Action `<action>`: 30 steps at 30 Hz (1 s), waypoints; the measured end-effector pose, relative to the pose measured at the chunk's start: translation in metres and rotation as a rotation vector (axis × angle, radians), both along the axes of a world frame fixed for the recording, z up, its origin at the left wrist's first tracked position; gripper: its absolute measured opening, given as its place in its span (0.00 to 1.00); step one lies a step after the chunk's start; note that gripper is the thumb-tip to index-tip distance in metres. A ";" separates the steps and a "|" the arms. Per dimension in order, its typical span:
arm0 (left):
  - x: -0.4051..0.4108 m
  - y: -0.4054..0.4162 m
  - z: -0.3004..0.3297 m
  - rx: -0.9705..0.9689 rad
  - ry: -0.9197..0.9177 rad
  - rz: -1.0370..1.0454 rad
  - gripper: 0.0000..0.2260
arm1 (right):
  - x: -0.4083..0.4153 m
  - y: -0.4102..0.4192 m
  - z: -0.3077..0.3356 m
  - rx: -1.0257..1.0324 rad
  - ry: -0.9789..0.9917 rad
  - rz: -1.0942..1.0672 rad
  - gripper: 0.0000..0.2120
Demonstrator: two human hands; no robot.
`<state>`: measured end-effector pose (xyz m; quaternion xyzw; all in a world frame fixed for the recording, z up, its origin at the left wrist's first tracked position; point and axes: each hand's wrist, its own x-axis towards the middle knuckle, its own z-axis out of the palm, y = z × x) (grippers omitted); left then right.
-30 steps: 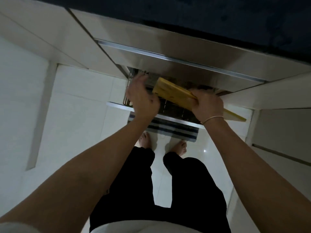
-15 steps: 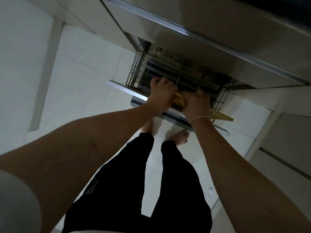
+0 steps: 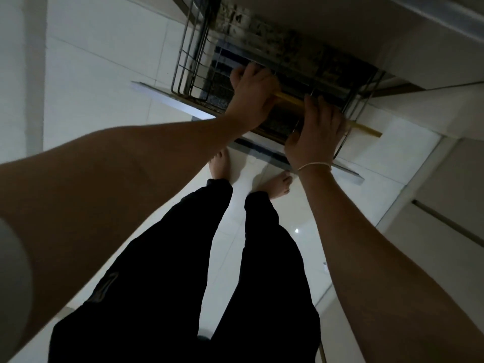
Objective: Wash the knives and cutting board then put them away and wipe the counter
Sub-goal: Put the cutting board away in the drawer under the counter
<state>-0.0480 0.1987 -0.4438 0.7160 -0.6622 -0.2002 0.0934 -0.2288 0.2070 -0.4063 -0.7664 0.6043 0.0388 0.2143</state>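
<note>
The cutting board (image 3: 289, 98) is held on edge in the pull-out wire rack (image 3: 191, 74), gripped by the left hand (image 3: 252, 96) and right hand (image 3: 315, 134); it is best lowered squarely between the wires.

Yellow cutting board (image 3: 290, 99) edge between both hands, dark wire basket (image 3: 188, 74) beyond, pale bracelet (image 3: 314, 165) at right wrist, black trousers (image 3: 235, 271) below

Pull-out wire basket (image 3: 188, 61) — below the counter, extended over the floor. Cutting board (image 3: 290, 99) — on edge in the basket's near part, right end past the basket's right side. Left hand (image 3: 251, 93) on its left portion, right hand (image 3: 317, 132) on its right.
</note>
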 end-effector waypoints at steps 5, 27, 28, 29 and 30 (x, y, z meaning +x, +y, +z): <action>0.008 -0.002 0.011 0.069 -0.013 0.023 0.10 | 0.001 -0.015 0.010 -0.029 -0.092 -0.018 0.31; 0.005 -0.010 -0.068 0.589 0.091 0.095 0.07 | -0.014 0.040 -0.032 0.524 -0.061 -0.546 0.11; 0.012 -0.016 -0.068 0.602 0.113 0.124 0.08 | -0.010 0.040 -0.029 0.508 -0.060 -0.590 0.12; 0.019 -0.017 -0.060 0.585 0.133 0.139 0.10 | -0.004 0.041 -0.025 0.498 -0.058 -0.610 0.13; 0.019 -0.012 -0.059 0.578 0.147 0.144 0.12 | -0.001 0.043 -0.022 0.501 -0.043 -0.618 0.13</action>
